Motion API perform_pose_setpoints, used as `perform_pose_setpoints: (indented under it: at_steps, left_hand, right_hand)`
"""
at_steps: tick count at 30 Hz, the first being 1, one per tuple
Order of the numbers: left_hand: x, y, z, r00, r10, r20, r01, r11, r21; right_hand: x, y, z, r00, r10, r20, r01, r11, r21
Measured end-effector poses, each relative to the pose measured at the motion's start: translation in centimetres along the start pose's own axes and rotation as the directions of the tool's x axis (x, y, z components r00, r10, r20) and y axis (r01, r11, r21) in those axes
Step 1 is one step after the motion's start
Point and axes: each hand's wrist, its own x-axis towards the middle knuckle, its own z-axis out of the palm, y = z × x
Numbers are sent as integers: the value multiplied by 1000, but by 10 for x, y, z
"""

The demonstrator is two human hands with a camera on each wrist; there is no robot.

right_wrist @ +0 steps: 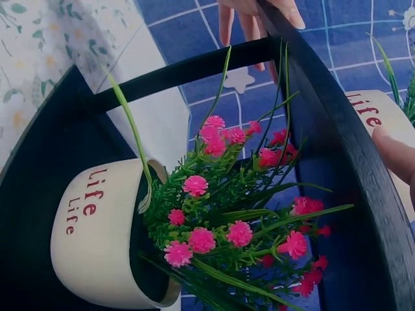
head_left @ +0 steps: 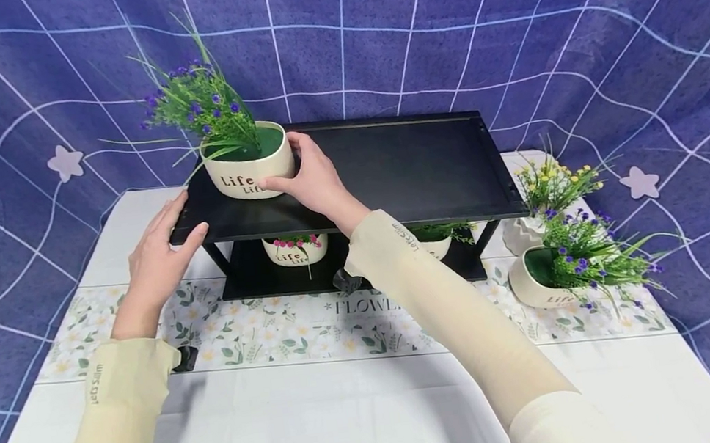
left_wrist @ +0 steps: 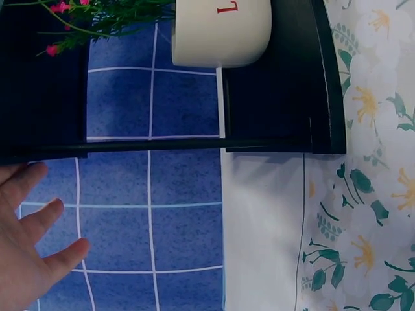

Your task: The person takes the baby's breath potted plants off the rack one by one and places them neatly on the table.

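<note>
A cream oval flower pot with purple flowers and the word "Life" stands at the left end of a black two-tier shelf's top board. My right hand grips it, thumb on the front face, fingers round the right side. At the board's left edge is my left hand, thumb and fingers extended and touching the rim; the left wrist view shows its fingers spread beside the shelf. Below, on the lower tier, sits a similar pot with pink flowers. My right forearm partly covers another lower-tier pot.
Right of the shelf, a cream pot with purple flowers leans sideways on the table. Behind it stands a white ribbed pot with yellow flowers. A floral runner crosses the white table. A blue gridded cloth hangs behind.
</note>
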Motion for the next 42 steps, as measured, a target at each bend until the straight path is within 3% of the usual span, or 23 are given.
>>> perform_pose_setpoints:
  at_steps: [9,19,30,42]
  left_hand:
    - [0,-1,1,1000,-4,-5,4,1000,-8]
    - [-1,0,0,1000,-6,-7,6,1000,-9]
    - [-3,6,-1,1000,0,-8,0,1000,-25]
    - [-2,2,1,1000,-14,5,15,999,-42]
  right_hand:
    - [-2,-3,0,999,-4,35,5,1000,-14]
    - [-1,-3,2,1000,2,11,-2,998,57]
    - [-8,-1,-6,999,-4,38,4,1000,8]
    - [-15,6,-14,999,-1,38,-7,979,204]
